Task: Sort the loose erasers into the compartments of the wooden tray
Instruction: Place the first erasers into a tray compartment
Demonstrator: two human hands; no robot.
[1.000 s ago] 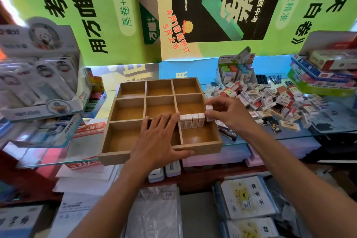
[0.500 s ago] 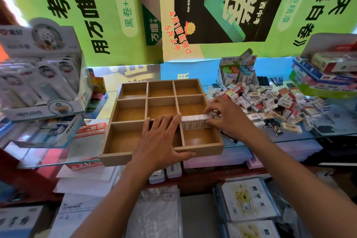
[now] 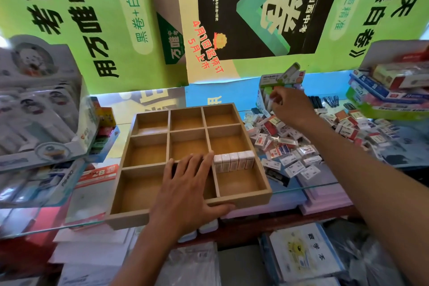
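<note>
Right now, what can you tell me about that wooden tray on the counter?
The wooden tray is a shallow, light-brown box split by thin dividers into compartments. It lies flat on the glass counter, beside a pile of loose erasers. A row of erasers stands along the back of its near-right compartment; the visible others look empty. The left hand rests flat on its front.

Left hand [image 3: 185,190] flat, fingers [image 3: 197,165] spread, right hand [image 3: 290,109] reaching forward — fingers curled, arm outstretched

The left hand [image 3: 185,190] hides part of the tray's [image 3: 232,202] near-middle compartment.
</note>
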